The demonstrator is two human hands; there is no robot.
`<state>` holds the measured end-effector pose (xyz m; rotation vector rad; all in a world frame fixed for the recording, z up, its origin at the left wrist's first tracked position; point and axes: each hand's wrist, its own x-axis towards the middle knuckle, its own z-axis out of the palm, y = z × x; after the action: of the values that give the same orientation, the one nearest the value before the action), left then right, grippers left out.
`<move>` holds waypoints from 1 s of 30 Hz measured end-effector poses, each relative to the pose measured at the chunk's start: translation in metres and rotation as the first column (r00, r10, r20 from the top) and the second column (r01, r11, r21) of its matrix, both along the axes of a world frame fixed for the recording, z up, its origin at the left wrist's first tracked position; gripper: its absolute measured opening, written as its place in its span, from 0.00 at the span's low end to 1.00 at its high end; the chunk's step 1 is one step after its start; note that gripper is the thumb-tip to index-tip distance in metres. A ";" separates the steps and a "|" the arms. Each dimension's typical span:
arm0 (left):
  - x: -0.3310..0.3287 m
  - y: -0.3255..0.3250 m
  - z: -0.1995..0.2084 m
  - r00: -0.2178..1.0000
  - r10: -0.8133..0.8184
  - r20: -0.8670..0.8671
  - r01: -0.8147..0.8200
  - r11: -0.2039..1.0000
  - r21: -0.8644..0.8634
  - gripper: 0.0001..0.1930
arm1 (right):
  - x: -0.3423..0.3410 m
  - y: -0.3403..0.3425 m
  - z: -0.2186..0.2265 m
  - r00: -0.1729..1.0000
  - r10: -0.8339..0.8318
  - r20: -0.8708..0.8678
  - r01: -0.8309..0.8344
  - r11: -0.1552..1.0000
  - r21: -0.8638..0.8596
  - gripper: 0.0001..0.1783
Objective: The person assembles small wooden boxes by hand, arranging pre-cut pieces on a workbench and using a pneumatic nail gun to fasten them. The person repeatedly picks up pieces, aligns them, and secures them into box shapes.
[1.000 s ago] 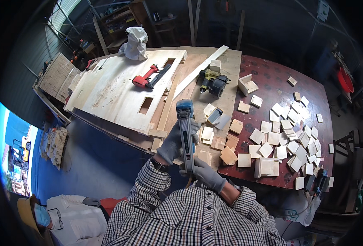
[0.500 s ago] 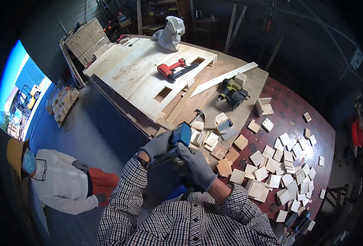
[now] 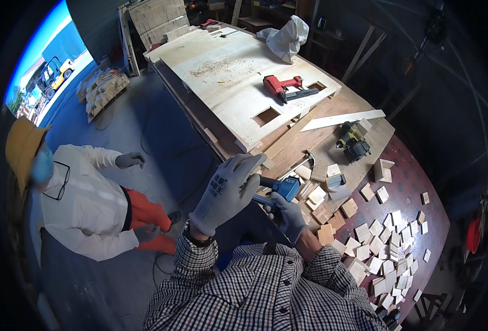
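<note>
A blue nail gun with a black handle (image 3: pixel 286 188) is held in front of my chest. My right hand (image 3: pixel 289 218), in a grey glove, is closed around its near side. My left hand (image 3: pixel 223 190), gloved too, is raised just left of the tool with fingers stretched out and thumb apart. It holds nothing, though its thumb is close to the tool's handle end, and I cannot tell if they touch. Beyond the tool, a hammer (image 3: pixel 308 156) and several small wood blocks (image 3: pixel 315 194) lie on the table's near corner.
A pale wooden panel with cut-outs (image 3: pixel 222 94) bears a red nail gun (image 3: pixel 281 87) and a white sack (image 3: pixel 288 38). A dark power tool (image 3: pixel 354 144) sits farther right. Wood blocks (image 3: pixel 384 243) cover the dark red table. On the left stands a person in a yellow hat (image 3: pixel 89 193).
My left hand has let go of the nail gun and lifted with its fingers opened. The nail gun has moved right in my right hand. My view has turned left; the person's hand has risen.
</note>
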<state>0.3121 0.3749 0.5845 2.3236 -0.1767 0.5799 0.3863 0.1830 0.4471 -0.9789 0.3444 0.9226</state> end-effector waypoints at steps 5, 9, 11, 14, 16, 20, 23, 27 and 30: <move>-0.094 0.041 -0.084 0.906 -0.192 -0.378 -0.088 0.786 -0.612 0.22 | -0.007 0.062 0.003 0.987 0.014 -0.160 0.002 0.995 0.098 0.12; -0.143 0.065 -0.160 0.641 0.114 -0.759 -0.049 0.993 0.107 0.29 | -0.003 0.107 -0.004 0.987 0.127 -0.100 -0.122 0.991 0.052 0.12; -0.143 0.077 -0.157 0.463 0.152 -0.873 -0.031 0.987 0.155 0.33 | -0.001 0.132 -0.003 0.983 0.169 -0.072 -0.164 0.984 0.062 0.13; -0.142 0.091 -0.149 0.493 0.194 -0.848 -0.111 0.981 0.160 0.33 | -0.001 0.166 0.009 0.975 0.223 -0.017 -0.222 0.974 0.044 0.14; -0.147 0.094 -0.155 0.572 0.246 -0.782 -0.147 0.969 0.197 0.32 | -0.005 0.191 0.022 0.972 0.232 -0.042 -0.232 0.973 0.001 0.14; -0.153 0.095 -0.167 0.594 0.238 -0.768 -0.158 0.971 0.179 0.31 | -0.003 0.224 0.014 0.964 0.266 -0.033 -0.265 0.964 0.014 0.15; -0.160 0.099 -0.170 0.582 0.162 -0.797 -0.143 0.985 0.096 0.31 | -0.006 0.243 0.012 0.961 0.273 -0.048 -0.271 0.962 0.042 0.15; -0.177 0.105 -0.187 0.613 0.132 -0.779 -0.115 0.990 0.077 0.31 | -0.006 0.271 0.020 0.958 0.286 -0.035 -0.283 0.957 0.070 0.16; -0.183 0.109 -0.207 0.665 0.166 -0.728 -0.093 0.986 0.140 0.31 | 0.005 0.301 0.024 0.940 0.342 -0.021 -0.336 0.932 0.135 0.18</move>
<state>0.1288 0.4836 0.3778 2.4787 0.3643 -0.3600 0.3911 0.4837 0.4713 -0.9135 0.1496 1.2669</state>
